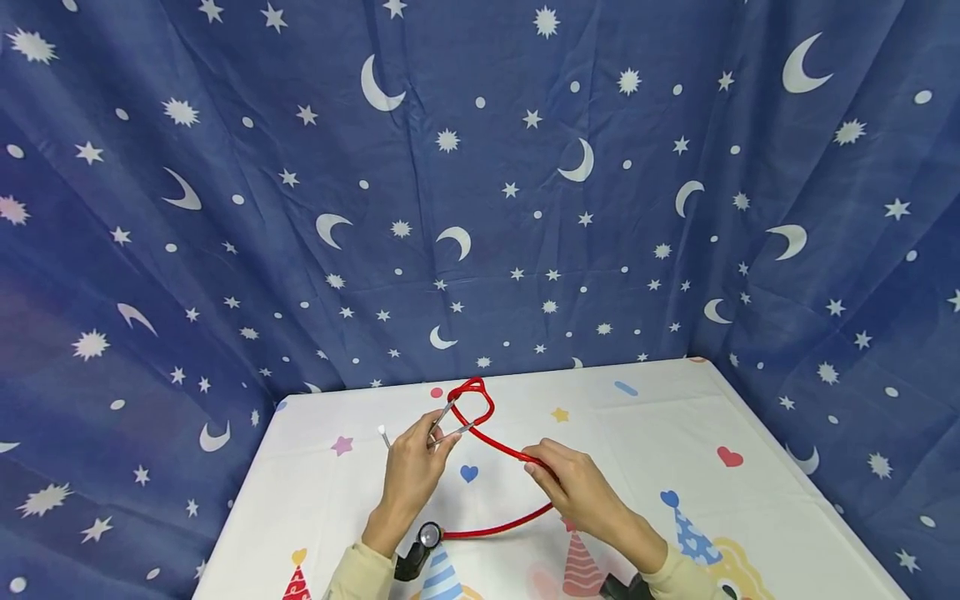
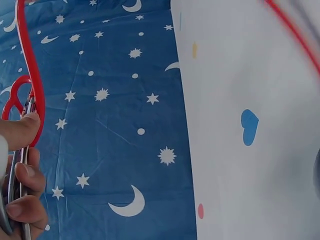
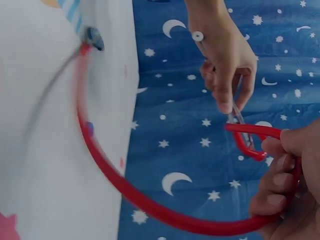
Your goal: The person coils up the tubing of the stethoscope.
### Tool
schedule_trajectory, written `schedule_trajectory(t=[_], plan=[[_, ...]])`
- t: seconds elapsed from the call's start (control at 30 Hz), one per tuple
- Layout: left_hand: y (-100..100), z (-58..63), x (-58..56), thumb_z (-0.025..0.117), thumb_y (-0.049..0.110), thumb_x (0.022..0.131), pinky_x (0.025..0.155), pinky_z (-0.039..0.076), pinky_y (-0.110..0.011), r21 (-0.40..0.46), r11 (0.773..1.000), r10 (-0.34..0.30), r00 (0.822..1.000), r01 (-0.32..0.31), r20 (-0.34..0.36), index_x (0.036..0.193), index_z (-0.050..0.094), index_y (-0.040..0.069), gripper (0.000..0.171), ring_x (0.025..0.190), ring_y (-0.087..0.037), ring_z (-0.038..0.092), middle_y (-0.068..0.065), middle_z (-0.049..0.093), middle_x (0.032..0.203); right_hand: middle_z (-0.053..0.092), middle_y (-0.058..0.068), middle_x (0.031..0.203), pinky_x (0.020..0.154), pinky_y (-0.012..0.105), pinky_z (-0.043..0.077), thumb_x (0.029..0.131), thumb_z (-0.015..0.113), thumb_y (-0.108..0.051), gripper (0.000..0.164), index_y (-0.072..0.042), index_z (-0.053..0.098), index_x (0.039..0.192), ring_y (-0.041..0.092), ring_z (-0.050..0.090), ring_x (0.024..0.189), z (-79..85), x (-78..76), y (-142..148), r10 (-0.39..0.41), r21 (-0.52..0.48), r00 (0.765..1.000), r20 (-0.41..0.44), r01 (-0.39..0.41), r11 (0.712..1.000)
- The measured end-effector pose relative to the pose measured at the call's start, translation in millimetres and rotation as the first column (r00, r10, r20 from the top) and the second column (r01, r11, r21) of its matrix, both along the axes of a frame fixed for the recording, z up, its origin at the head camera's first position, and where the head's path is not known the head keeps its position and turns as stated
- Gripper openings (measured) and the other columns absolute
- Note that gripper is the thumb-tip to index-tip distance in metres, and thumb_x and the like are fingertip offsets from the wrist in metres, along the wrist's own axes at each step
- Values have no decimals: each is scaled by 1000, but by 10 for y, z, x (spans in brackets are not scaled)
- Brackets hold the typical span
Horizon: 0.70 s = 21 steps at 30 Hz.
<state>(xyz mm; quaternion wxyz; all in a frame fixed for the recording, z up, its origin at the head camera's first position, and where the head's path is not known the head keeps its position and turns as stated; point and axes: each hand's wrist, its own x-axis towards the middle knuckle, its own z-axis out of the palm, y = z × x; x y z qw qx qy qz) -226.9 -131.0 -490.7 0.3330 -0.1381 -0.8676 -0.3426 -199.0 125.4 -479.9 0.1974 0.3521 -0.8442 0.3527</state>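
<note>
Both hands hold a red stethoscope above the table. My left hand pinches its two metal ear tubes between thumb and fingers, close together. One white ear tip sticks out past the back of that hand. Beyond the fingers, the red tubing loops at the fork. My right hand grips the red tube partway along, with fingers curled round it, as the right wrist view shows. From there the tube bends back in a wide curve to the round metal chest piece, which hangs near my left wrist.
A white tablecloth printed with hearts, stars and party hats covers the table. Behind and at both sides hangs a dark blue curtain with white moons and stars. A black wrist device shows beside the left sleeve.
</note>
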Motion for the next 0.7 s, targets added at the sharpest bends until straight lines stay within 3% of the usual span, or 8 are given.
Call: schedule_trajectory(t=[0.27,0.5,0.7], plan=[[50,11,13,84,17,77,51,37,-16,-54,998,-22,1000,21,-20,111,69,4,39,56,-2,42,6,59,69,52,-14,75,52,9,34,91,69,-12,11,-12,69,102,-5,37,61,202,-70,57,-30,9,996,-85,31,999],[121,30,58,84,17,78,52,38,-15,-104,992,-69,998,68,-3,112,69,5,39,57,-2,43,7,59,70,56,-11,78,54,5,30,91,68,-11,11,-13,69,102,-3,39,60,349,-121,56,13,32,977,-214,-6,999],[168,78,136,83,21,79,51,34,-13,-166,980,-103,994,106,26,113,69,7,40,56,-1,39,8,59,72,56,-10,78,54,5,30,93,67,-16,9,-14,70,102,-3,40,60,453,-150,61,29,34,969,-247,-22,999]])
